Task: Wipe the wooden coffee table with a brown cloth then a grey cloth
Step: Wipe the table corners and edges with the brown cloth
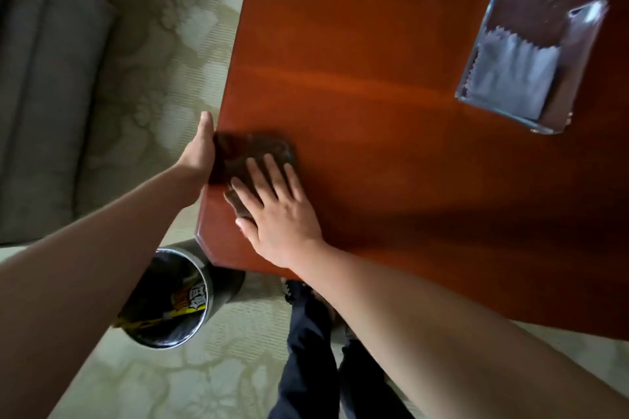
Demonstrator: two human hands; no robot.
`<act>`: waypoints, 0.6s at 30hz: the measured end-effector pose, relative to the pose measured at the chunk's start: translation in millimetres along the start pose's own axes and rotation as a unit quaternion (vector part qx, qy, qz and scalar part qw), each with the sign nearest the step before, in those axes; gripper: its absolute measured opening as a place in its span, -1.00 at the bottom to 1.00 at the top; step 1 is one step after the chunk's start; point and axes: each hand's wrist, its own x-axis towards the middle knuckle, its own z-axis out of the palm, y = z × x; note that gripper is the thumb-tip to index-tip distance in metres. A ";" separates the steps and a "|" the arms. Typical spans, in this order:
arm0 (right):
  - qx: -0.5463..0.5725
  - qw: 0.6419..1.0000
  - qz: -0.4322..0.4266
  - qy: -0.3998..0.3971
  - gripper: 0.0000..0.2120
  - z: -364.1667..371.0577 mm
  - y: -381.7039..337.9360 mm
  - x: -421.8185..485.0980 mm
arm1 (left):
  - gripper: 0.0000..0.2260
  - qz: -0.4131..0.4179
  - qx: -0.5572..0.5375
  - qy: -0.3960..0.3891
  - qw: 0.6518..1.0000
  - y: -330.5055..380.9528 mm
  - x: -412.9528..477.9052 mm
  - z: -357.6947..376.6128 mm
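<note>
The wooden coffee table (391,85) fills the upper right of the view, reddish brown and glossy. A folded brown cloth (245,153) lies near its left edge. My right hand (275,211) presses flat on the cloth with straight, spread fingers. My left hand (200,150) sits at the table's left edge, against the cloth's left side, fingers straight; whether it holds the cloth is hidden. A grey cloth (514,78) lies in a clear glass tray (578,37) at the table's far right, on top of another brown cloth.
A round black waste bin (170,299) with a dark liner stands on the patterned pale carpet below the table's near left corner. A grey sofa (41,95) runs along the left. My dark trousers (306,350) show under the table's near edge.
</note>
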 end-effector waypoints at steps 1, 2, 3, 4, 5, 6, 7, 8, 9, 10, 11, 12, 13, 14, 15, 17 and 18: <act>-0.007 1.000 -0.022 -0.003 -0.35 3.2 -1.6 -6.2 | -0.32 0.003 0.008 -0.008 1.000 -6.1 -3.6 -5.0; -0.009 0.999 -0.041 0.000 -0.35 5.6 2.6 -14.1 | -0.32 0.006 0.012 -0.014 1.000 -11.1 -7.2 -8.3; -0.010 0.998 -0.057 0.004 -0.35 7.5 11.1 -23.9 | -0.30 0.008 0.013 -0.019 1.000 -17.1 -9.1 -11.3; -0.014 0.998 -0.066 0.004 -0.35 9.0 21.8 -36.2 | -0.27 0.007 0.019 -0.022 1.000 -21.3 -11.6 -12.4; -0.021 0.998 -0.065 0.001 -0.35 10.5 34.2 -50.9 | -0.26 0.004 0.026 -0.020 0.999 -25.3 -14.1 -11.7; -0.028 0.998 -0.051 -0.001 -0.35 12.8 48.5 -68.2 | -0.27 0.004 0.033 -0.014 0.999 -28.3 -17.7 -9.3; -0.033 0.999 -0.027 0.000 -0.35 14.6 63.8 -86.3 | -0.26 0.003 0.036 -0.008 0.999 -30.6 -20.8 -5.3; -0.036 0.999 0.001 0.003 -0.35 15.5 79.4 -105.1 | -0.22 0.002 0.040 0.004 0.999 -32.8 -21.4 -1.5; -0.042 0.999 0.030 0.004 -0.35 15.8 94.6 -124.8 | -0.22 0.001 0.045 0.021 0.999 -33.6 -23.0 2.9; -0.049 0.997 0.058 0.001 -0.35 16.8 109.0 -146.5 | -0.24 0.007 0.050 0.042 0.998 -34.6 -23.0 7.6; -0.056 0.995 0.081 -0.002 -0.35 19.5 121.1 -168.0 | -0.24 0.010 0.050 0.058 0.997 -35.4 -21.4 11.2; -0.062 0.994 0.095 -0.003 -0.34 22.6 128.9 -187.1 | -0.24 0.014 0.057 0.063 0.996 -33.8 -22.0 14.3; -0.067 0.993 0.100 -0.009 -0.34 26.3 132.3 -202.3 | -0.25 0.013 0.064 0.062 0.996 -31.8 -23.2 14.9; -0.073 0.992 0.105 -0.016 -0.33 30.2 131.0 -212.7 | -0.27 0.014 0.066 0.056 0.996 -34.1 -22.3 12.0; -0.072 0.990 0.118 -0.023 -0.32 33.5 124.8 -218.2 | -0.25 0.013 0.058 0.039 0.998 -34.5 -24.2 9.3; -0.075 0.987 0.143 -0.021 -0.33 40.0 105.2 -218.2 | -0.07 0.027 0.025 0.017 0.999 -38.5 -21.9 2.4; -0.079 0.986 0.143 -0.016 -0.34 42.4 93.4 -213.1 | 0.03 0.027 0.008 0.004 1.000 -43.6 -14.3 -1.4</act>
